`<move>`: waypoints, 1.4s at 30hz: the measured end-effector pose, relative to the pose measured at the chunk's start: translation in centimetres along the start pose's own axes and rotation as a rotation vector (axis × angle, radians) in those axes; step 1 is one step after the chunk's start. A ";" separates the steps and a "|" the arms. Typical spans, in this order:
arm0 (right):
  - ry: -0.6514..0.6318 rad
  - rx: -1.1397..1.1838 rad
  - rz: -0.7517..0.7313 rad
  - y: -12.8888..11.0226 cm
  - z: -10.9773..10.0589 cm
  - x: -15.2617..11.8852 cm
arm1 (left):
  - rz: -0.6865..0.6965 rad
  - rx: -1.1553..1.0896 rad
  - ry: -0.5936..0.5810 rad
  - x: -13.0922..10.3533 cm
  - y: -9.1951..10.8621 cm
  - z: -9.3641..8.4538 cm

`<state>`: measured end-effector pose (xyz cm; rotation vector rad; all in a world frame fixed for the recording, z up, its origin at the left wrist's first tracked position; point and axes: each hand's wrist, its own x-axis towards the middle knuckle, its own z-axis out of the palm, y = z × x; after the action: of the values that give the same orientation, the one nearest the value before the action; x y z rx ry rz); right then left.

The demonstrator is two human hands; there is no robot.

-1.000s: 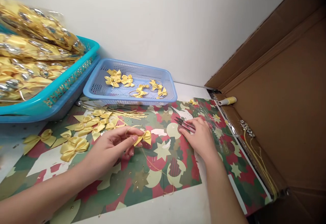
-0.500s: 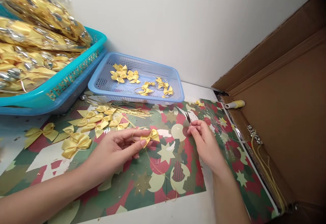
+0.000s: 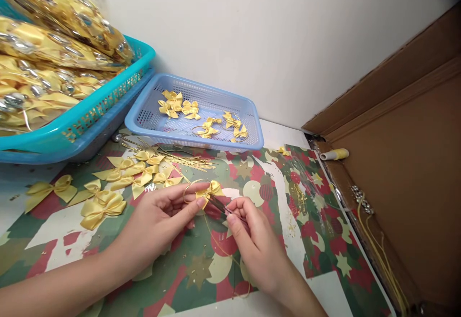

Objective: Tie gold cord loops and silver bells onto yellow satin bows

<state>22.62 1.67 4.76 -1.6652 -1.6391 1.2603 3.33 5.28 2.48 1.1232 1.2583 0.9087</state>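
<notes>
My left hand (image 3: pixel 169 213) pinches a small yellow satin bow (image 3: pixel 215 188) with a thin gold cord loop (image 3: pixel 188 192) around the fingertips. A loose cord tail (image 3: pixel 219 246) hangs from the bow onto the patterned paper. My right hand (image 3: pixel 252 235) is closed on small dark scissors (image 3: pixel 217 204), whose tips touch or nearly touch the bow's centre. Several yellow bows (image 3: pixel 104 207) lie left of my left hand, beside a bundle of gold cords (image 3: pixel 194 162).
A blue basket (image 3: pixel 194 141) with several looped bows stands behind my hands. At the left, a turquoise basket (image 3: pixel 108 97) holds bagged bows. Cardboard (image 3: pixel 403 163) rises at the right, near a yellow tube (image 3: pixel 334 154) and hanging cords (image 3: pixel 382 254).
My right hand has moved left with the scissors, bringing them from above the paper to the bow. My left hand still holds the bow in nearly the same place.
</notes>
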 end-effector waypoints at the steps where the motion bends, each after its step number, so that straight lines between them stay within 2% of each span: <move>1: 0.003 0.003 0.008 0.0 0.0 0.0 | -0.001 -0.002 0.000 0.0 0.0 0.0; 19: 0.066 0.058 0.019 0.0 0.6 -0.2 | 0.015 -0.011 0.006 0.0 0.3 0.1; 26: 0.052 0.081 0.032 0.0 0.7 -0.3 | 0.045 -0.010 0.011 0.0 0.5 0.2; 42: 0.075 0.119 0.002 -0.4 0.7 -0.4 | 0.122 0.072 -0.001 -0.2 -0.3 0.1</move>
<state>21.89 1.18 4.91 -1.6224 -1.4896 1.2556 3.42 4.97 2.19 1.2677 1.2405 0.9593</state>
